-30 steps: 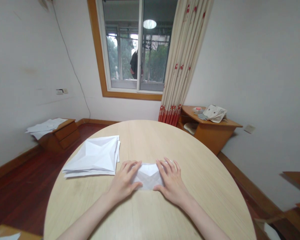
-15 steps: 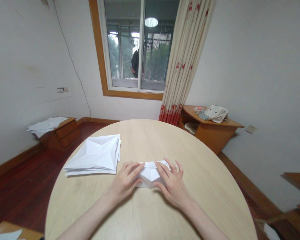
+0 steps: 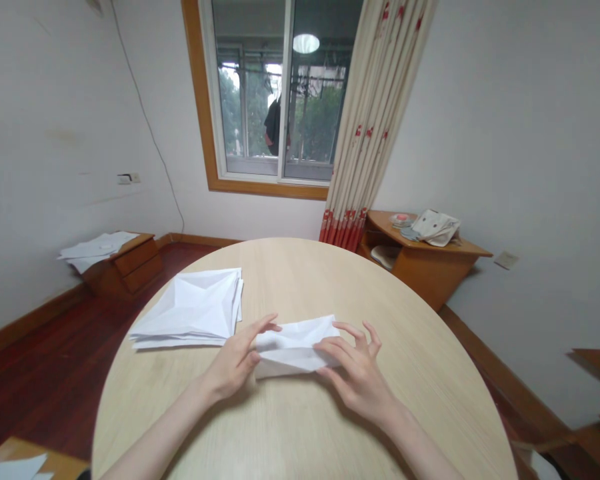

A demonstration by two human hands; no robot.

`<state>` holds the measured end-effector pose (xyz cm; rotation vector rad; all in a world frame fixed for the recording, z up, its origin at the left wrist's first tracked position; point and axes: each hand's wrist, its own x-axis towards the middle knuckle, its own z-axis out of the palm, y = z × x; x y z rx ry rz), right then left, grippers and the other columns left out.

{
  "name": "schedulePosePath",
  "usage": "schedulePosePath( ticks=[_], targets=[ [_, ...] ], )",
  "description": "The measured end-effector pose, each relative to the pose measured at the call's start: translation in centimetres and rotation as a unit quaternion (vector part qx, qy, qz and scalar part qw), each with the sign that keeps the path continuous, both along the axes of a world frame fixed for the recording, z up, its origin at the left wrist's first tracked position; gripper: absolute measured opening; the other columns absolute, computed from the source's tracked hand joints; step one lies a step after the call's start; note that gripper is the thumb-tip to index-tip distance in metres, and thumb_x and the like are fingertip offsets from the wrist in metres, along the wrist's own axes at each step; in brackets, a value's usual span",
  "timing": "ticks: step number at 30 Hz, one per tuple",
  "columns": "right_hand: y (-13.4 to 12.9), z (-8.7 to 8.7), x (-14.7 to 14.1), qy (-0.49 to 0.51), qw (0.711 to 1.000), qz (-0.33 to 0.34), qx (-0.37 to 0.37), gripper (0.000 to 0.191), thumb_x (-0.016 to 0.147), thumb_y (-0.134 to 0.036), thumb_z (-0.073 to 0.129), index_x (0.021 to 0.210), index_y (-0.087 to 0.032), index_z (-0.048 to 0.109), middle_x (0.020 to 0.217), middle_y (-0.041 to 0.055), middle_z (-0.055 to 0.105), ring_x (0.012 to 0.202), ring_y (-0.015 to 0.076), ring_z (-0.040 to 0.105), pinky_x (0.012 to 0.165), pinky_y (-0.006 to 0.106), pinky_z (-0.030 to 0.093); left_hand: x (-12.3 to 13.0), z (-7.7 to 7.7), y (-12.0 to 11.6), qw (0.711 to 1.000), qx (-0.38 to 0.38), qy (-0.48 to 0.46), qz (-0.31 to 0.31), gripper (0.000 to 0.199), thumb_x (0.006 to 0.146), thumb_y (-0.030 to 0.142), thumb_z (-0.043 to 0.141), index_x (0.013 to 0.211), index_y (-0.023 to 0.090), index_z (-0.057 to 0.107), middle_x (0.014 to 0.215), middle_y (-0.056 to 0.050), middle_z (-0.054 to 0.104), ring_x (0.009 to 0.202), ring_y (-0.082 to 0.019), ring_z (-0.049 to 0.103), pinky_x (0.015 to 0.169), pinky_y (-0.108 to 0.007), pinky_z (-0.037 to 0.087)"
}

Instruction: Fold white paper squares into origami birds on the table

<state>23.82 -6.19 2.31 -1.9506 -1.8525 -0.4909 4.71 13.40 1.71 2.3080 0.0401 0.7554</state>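
A folded sheet of white paper [image 3: 295, 363] is in front of me on the round table, its long sides partly raised with a hollow between them. My right hand [image 3: 357, 373] grips its right end, thumb low at the front and fingers over the upper side. At the left end is my left hand [image 3: 237, 357], its fingers and thumb spread apart around the paper's corner. The left thumb seems to touch the paper's edge. To the left lies a stack of folded white papers [image 3: 193, 307] with star-like creases on the top one.
The round wooden table [image 3: 300, 427] fills the foreground. Behind it are a window [image 3: 280, 100] and a curtain [image 3: 375, 120]. A corner shelf [image 3: 425, 267] with a cloth bag [image 3: 436, 228] stands right, a low cabinet [image 3: 137, 263] with papers left.
My left hand has moved left and its fingers have spread. The folded paper has opened out wider and tilted, its right end higher. My right hand has shifted slightly right.
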Motion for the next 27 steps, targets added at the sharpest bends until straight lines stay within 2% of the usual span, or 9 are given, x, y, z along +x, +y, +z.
schedulePosePath(
  ticks=[4, 7, 9, 11, 14, 17, 19, 24, 27],
  targets=[
    [-0.3, 0.4, 0.0, 0.007, 1.000, 0.002, -0.007, 0.015, 0.088, -0.026, 0.053, 0.101, -0.028, 0.061, 0.101, 0.0019, 0.071, 0.124, 0.0298, 0.043, 0.106, 0.056, 0.002, 0.1, -0.2, 0.1, 0.995, 0.003, 0.089, -0.052, 0.074, 0.093, 0.065, 0.006, 0.129, 0.023, 0.055, 0.130, -0.009, 0.059, 0.124, -0.024, 0.050, 0.106, -0.041, 0.037],
    [-0.4, 0.6, 0.2, 0.018, 1.000, 0.007, 0.009, 0.015, 0.087, -0.019, 0.052, 0.097, -0.027, 0.059, 0.097, 0.0019, 0.072, 0.123, 0.0285, 0.045, 0.106, 0.057, 0.001, 0.3, -0.6, 0.0, 0.986, 0.052, 0.143, -0.075, 0.062, 0.099, 0.053, 0.009, 0.123, 0.028, 0.060, 0.132, -0.005, 0.058, 0.128, -0.021, 0.046, 0.110, -0.044, 0.031],
    [-0.5, 0.8, 0.5, 0.033, 0.999, 0.023, 0.020, 0.016, 0.086, -0.014, 0.050, 0.094, -0.025, 0.058, 0.093, 0.0019, 0.072, 0.120, 0.0274, 0.049, 0.105, 0.059, 0.004, 0.4, -0.9, -0.1, 0.978, 0.081, 0.177, -0.076, 0.058, 0.099, 0.051, 0.012, 0.124, 0.029, 0.060, 0.136, -0.005, 0.054, 0.131, -0.023, 0.042, 0.112, -0.049, 0.024],
    [-0.6, 1.1, 0.7, 0.053, 0.997, 0.050, 0.014, 0.020, 0.086, -0.009, 0.047, 0.093, -0.024, 0.057, 0.089, 0.0018, 0.071, 0.113, 0.0250, 0.055, 0.104, 0.058, 0.011, 0.5, -1.1, -0.3, 0.970, 0.100, 0.209, -0.073, 0.058, 0.098, 0.055, 0.015, 0.128, 0.028, 0.057, 0.140, -0.007, 0.050, 0.134, -0.026, 0.038, 0.113, -0.055, 0.017],
    [-0.9, 1.5, 0.9, 0.095, 0.991, 0.097, -0.020, 0.034, 0.078, -0.002, 0.043, 0.099, -0.022, 0.058, 0.094, 0.0034, 0.071, 0.099, 0.0210, 0.061, 0.099, 0.050, 0.028, 0.7, -1.0, -0.8, 0.957, 0.128, 0.251, -0.064, 0.056, 0.096, 0.059, 0.022, 0.133, 0.030, 0.051, 0.146, -0.008, 0.042, 0.137, -0.029, 0.033, 0.111, -0.061, 0.012],
    [-1.1, 1.5, 0.8, 0.140, 0.982, 0.115, -0.049, 0.044, 0.070, -0.003, 0.041, 0.104, -0.021, 0.061, 0.101, 0.0047, 0.071, 0.093, 0.0201, 0.062, 0.094, 0.044, 0.039, 0.8, -0.5, -1.4, 0.952, 0.156, 0.260, -0.046, 0.050, 0.095, 0.058, 0.030, 0.135, 0.034, 0.048, 0.148, -0.007, 0.039, 0.135, -0.029, 0.036, 0.110, -0.064, 0.011],
    [-1.2, 1.2, 0.7, 0.159, 0.980, 0.097, -0.074, 0.044, 0.070, -0.006, 0.040, 0.105, -0.021, 0.064, 0.107, 0.0052, 0.071, 0.097, 0.0212, 0.062, 0.092, 0.043, 0.043, 0.8, -0.2, -1.8, 0.951, 0.174, 0.254, -0.036, 0.049, 0.094, 0.059, 0.034, 0.135, 0.035, 0.048, 0.147, -0.007, 0.040, 0.131, -0.030, 0.040, 0.109, -0.065, 0.012],
    [-0.7, 0.7, -0.1, 0.188, 0.965, 0.011, -0.182, 0.042, 0.081, -0.013, 0.040, 0.113, -0.020, 0.067, 0.122, 0.0065, 0.065, 0.110, 0.0237, 0.060, 0.097, 0.043, 0.043, 1.1, -0.2, -2.6, 0.946, 0.217, 0.239, -0.030, 0.057, 0.089, 0.063, 0.044, 0.136, 0.030, 0.049, 0.144, -0.009, 0.044, 0.119, -0.031, 0.050, 0.110, -0.062, 0.016],
    [-0.3, 0.7, -0.5, 0.198, 0.952, -0.011, -0.231, 0.039, 0.091, -0.030, 0.042, 0.124, -0.020, 0.062, 0.134, 0.0075, 0.056, 0.118, 0.0268, 0.055, 0.101, 0.045, 0.040, 1.2, -0.6, -2.8, 0.947, 0.210, 0.243, -0.029, 0.065, 0.086, 0.063, 0.049, 0.138, 0.024, 0.047, 0.141, -0.010, 0.048, 0.118, -0.034, 0.048, 0.106, -0.058, 0.029]
  ],
)
